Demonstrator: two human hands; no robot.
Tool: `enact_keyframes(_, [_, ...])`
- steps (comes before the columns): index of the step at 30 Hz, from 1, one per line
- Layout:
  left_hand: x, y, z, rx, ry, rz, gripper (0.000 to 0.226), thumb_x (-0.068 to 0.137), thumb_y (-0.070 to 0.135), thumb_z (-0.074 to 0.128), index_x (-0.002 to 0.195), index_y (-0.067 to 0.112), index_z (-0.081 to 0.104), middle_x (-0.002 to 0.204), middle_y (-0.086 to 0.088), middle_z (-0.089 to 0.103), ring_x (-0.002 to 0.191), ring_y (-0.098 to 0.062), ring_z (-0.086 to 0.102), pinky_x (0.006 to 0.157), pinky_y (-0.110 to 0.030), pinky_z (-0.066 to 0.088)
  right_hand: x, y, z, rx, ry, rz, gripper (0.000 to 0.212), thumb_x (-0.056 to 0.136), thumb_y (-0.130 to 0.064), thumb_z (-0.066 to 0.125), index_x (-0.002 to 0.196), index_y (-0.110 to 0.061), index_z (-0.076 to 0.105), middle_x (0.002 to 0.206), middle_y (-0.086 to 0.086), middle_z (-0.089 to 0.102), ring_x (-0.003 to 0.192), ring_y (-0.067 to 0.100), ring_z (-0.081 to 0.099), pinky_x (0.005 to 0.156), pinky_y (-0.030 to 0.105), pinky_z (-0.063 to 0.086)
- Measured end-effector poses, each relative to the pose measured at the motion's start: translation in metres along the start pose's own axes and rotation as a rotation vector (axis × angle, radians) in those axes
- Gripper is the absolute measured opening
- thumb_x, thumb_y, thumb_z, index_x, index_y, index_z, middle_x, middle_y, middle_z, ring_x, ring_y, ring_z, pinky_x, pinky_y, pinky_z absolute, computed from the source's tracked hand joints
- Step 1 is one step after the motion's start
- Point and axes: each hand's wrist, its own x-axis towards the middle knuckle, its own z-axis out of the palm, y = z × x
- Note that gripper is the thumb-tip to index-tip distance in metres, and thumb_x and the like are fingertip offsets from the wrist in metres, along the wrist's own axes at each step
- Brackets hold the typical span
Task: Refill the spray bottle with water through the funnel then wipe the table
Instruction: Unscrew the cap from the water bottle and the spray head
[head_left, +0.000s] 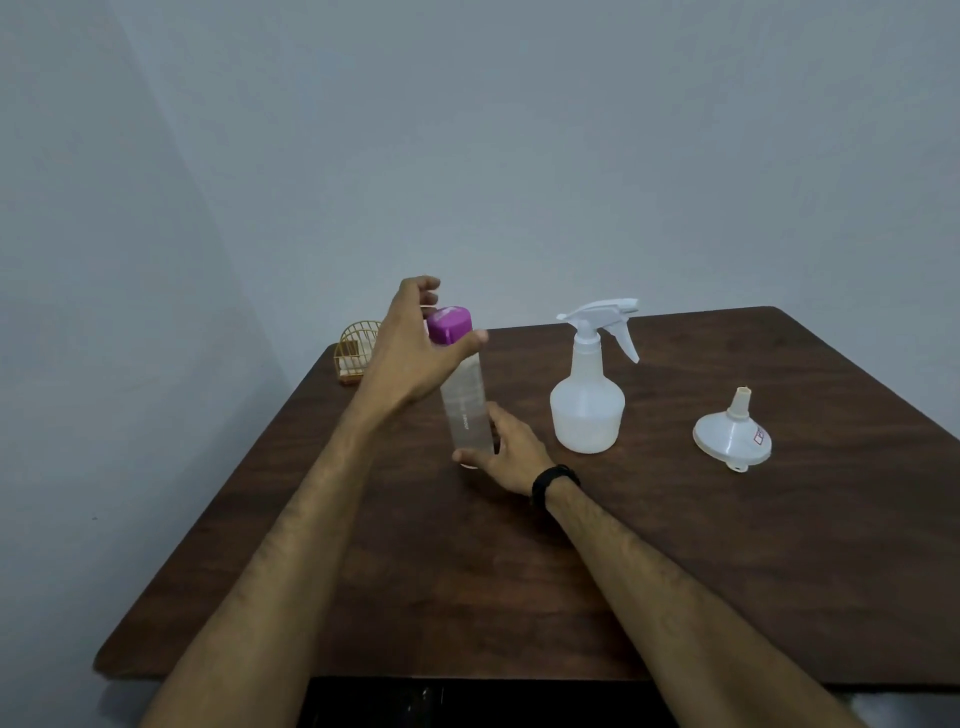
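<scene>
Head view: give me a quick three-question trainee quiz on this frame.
1. True or false: the funnel is seated in the spray bottle.
2. Which hand is at the purple cap of the water bottle? A left hand B right hand
3. Fill in: the funnel rests wide end down with its spout pointing ____.

Key: 1 false, it stands apart on the table; the sprayer head is still on. 2 A; the right hand grips the base. 3 up.
</scene>
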Motion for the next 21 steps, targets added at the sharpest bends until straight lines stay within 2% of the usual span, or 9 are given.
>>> enact_keyframes(2, [0.006, 0.004, -0.014, 0.093, -0.181, 0.047, 0.077, 0.086, 0.019, 0.075, 0.149, 0.022, 0.031, 0.145, -0.004, 0.048, 0.122, -0.017, 0.053, 0.098, -0.031, 0.049, 0.000, -0.001, 0.000, 0.011, -0.004, 0.009, 0.071, 0.082, -0.038, 0.079, 0.142, -0.031, 0.042, 0.145, -0.003, 0.052, 0.131, 0.019, 0.050, 0.107, 0.042, 0.045])
enact_keyframes(4, [0.014, 0.006, -0.024, 0.174, -0.275, 0.080, 0.070, 0.088, 0.011, 0.071, 0.148, 0.025, 0.037, 0.141, -0.004, 0.053, 0.122, -0.021, 0.055, 0.098, -0.033, 0.049, -0.001, -0.001, 0.000, 0.016, -0.005, 0.006, 0.071, 0.082, -0.037, 0.079, 0.142, -0.031, 0.043, 0.144, -0.004, 0.053, 0.130, 0.018, 0.051, 0.107, 0.041, 0.046])
enact_keyframes(7, [0.021, 0.012, -0.025, 0.305, -0.222, 0.057, 0.061, 0.083, 0.037, 0.077, 0.138, 0.027, 0.051, 0.121, -0.002, 0.060, 0.108, -0.022, 0.059, 0.090, -0.034, 0.050, -0.001, -0.002, 0.001, 0.026, -0.017, 0.008, 0.071, 0.082, -0.035, 0.080, 0.142, -0.030, 0.042, 0.145, -0.003, 0.052, 0.132, 0.019, 0.049, 0.108, 0.042, 0.045])
enact_keyframes(10, [0.026, 0.017, -0.021, 0.457, -0.187, 0.003, 0.079, 0.072, 0.065, 0.074, 0.137, 0.026, 0.052, 0.125, -0.004, 0.058, 0.109, -0.021, 0.058, 0.085, -0.034, 0.051, -0.001, -0.001, 0.001, 0.028, -0.017, 0.017, 0.071, 0.082, -0.036, 0.079, 0.142, -0.030, 0.042, 0.146, -0.002, 0.051, 0.133, 0.019, 0.049, 0.107, 0.042, 0.045])
enact_keyframes(13, [0.029, 0.024, -0.025, 0.493, -0.366, 0.068, 0.077, 0.081, 0.039, 0.079, 0.147, 0.029, 0.041, 0.146, -0.003, 0.045, 0.125, -0.022, 0.050, 0.087, -0.027, 0.042, 0.000, 0.000, 0.000, 0.029, -0.012, 0.026, 0.072, 0.081, -0.038, 0.080, 0.141, -0.032, 0.042, 0.145, -0.004, 0.052, 0.132, 0.018, 0.050, 0.107, 0.042, 0.045])
enact_keyframes(16, [0.031, 0.033, -0.032, 0.484, -0.469, 0.072, 0.061, 0.090, 0.013, 0.070, 0.145, 0.030, 0.047, 0.147, 0.000, 0.047, 0.127, -0.020, 0.049, 0.089, -0.026, 0.040, 0.000, 0.002, 0.000, 0.031, -0.010, 0.034, 0.072, 0.079, -0.039, 0.081, 0.141, -0.033, 0.043, 0.143, -0.005, 0.053, 0.131, 0.018, 0.051, 0.107, 0.044, 0.046])
enact_keyframes(17, [0.032, 0.034, -0.032, 0.498, -0.455, 0.069, 0.051, 0.093, 0.016, 0.066, 0.141, 0.030, 0.052, 0.144, -0.001, 0.051, 0.124, -0.020, 0.051, 0.091, -0.028, 0.042, 0.000, 0.002, 0.000, 0.027, -0.009, 0.033, 0.072, 0.079, -0.039, 0.081, 0.141, -0.033, 0.043, 0.143, -0.005, 0.053, 0.131, 0.018, 0.051, 0.107, 0.044, 0.046])
enact_keyframes(19, [0.034, 0.032, -0.031, 0.598, -0.382, 0.054, 0.037, 0.095, 0.041, 0.059, 0.131, 0.030, 0.059, 0.135, -0.002, 0.058, 0.115, -0.021, 0.055, 0.095, -0.039, 0.047, 0.000, 0.002, 0.000, 0.020, -0.007, 0.028, 0.072, 0.079, -0.040, 0.081, 0.141, -0.033, 0.043, 0.144, -0.005, 0.053, 0.131, 0.018, 0.051, 0.107, 0.043, 0.046])
enact_keyframes(21, [0.033, 0.031, -0.032, 0.684, -0.339, -0.004, 0.055, 0.089, 0.068, 0.050, 0.127, 0.030, 0.059, 0.128, -0.001, 0.061, 0.110, -0.022, 0.058, 0.093, -0.045, 0.050, 0.000, 0.001, 0.000, 0.017, -0.004, 0.031, 0.073, 0.080, -0.039, 0.080, 0.142, -0.033, 0.042, 0.145, -0.004, 0.052, 0.131, 0.018, 0.050, 0.107, 0.043, 0.045])
